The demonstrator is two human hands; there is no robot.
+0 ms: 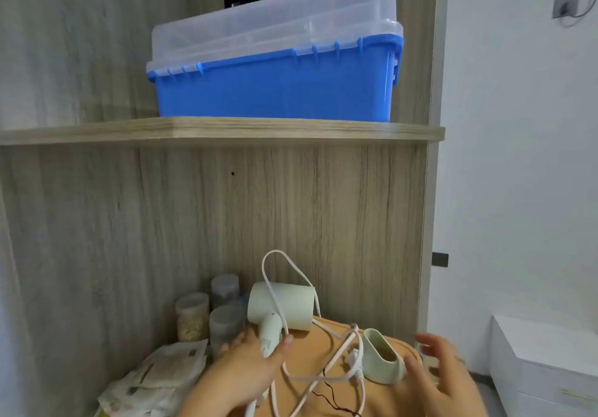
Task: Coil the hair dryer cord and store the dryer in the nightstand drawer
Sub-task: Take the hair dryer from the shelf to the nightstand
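Left hand (249, 363): the thumb (284, 342) and fingers are curled round the handle of the hair dryer (281, 306), which is gripped firmly. The pale barrel is held above the rear left edge of the tan pad (307, 355). Whether the barrel touches the pad cannot be told.

Right hand (443, 374): the fingers (427, 341) are straight and spread, and nothing is held. The hand is placed over the right edge of the tan pad. Its thumb lies just beside a loose pale nozzle (383, 363), which stands on the right part of the pad. Contact with the nozzle cannot be confirmed.

Cord (325, 360): white and uncoiled. One loop is raised over the barrel, and the rest is spread in loose crossing loops across the middle of the tan pad. The plug (355, 356) is seen on the pad, just left of the nozzle. A thin dark wire (326, 394) lies on the near part of the pad.

Surroundings: clear lidded jars (192, 316) are grouped just left of the pad's rear corner. Crumpled paper packets (158, 374) are noted to the left of the pad. A wooden shelf (226, 130) is fixed well above the pad and carries a blue bin (275, 89) with a clear lid. A white drawer unit (543, 368) stands to the right of the pad, apart from it.
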